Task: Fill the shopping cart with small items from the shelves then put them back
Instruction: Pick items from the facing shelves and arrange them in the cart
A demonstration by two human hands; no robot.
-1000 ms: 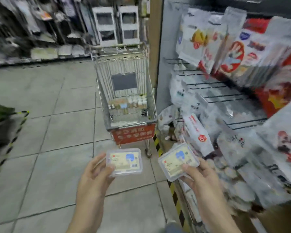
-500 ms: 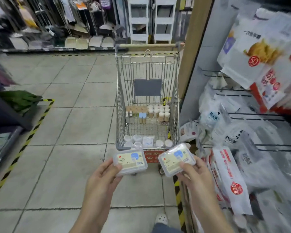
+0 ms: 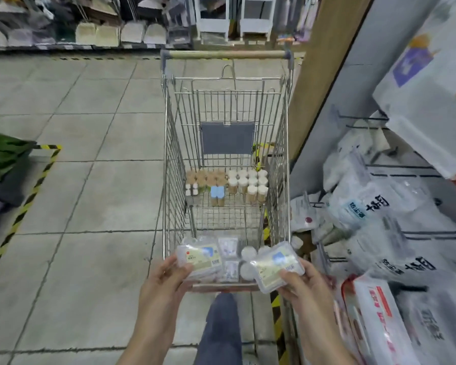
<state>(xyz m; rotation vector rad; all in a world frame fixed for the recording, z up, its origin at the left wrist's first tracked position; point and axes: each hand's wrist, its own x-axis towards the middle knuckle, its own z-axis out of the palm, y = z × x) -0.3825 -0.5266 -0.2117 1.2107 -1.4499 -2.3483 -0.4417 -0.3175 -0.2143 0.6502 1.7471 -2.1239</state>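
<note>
Two clear labelled boxes sit over the near end of the shopping cart point(image 3: 227, 154): the left hand point(image 3: 166, 277) grips the left box point(image 3: 199, 260), the right hand point(image 3: 304, 281) pinches the right box point(image 3: 277, 266). Both labels are too blurred to read. Farther in, small jars point(image 3: 237, 184) stand in rows.

- A person's left hand point(image 3: 166, 279) grips a clear labelled box point(image 3: 199, 258) over the near end of a wire shopping cart point(image 3: 169, 159)
- The right hand point(image 3: 304, 284) pinches a second clear box point(image 3: 277, 266), tilted
- Small capped jars point(image 3: 248, 185) stand at the cart's far end
- Bagged goods point(image 3: 366, 204) crowd the shelving at right
</note>
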